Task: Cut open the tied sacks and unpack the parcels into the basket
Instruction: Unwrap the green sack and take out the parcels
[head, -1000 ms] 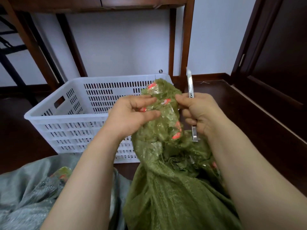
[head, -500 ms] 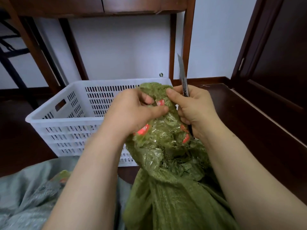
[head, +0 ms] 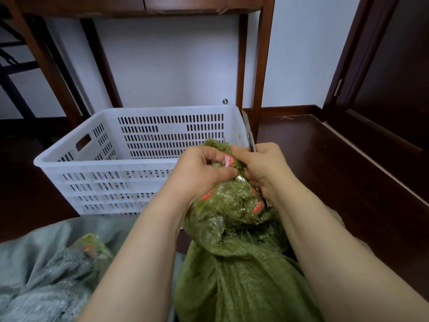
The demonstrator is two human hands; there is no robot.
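Room: dark wood floor [head: 336, 182], white wall [head: 174, 66] far, door [head: 394, 77] right, table leg [head: 263, 66] behind white basket [head: 104, 163]. green sack [head: 243, 275] near centre, just before basket. left hand [head: 204, 170] pinches its taped neck; right hand [head: 262, 168] clenched round knife [head: 250, 138], blade up.

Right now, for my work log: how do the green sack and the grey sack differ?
The green sack stands neck-up between the arms; the grey sack lies slumped at lower left. The left hand and right hand, which also holds a knife, hold the green sack's taped neck; nothing touches the grey sack. Both look woven, with red-marked tape at the neck.
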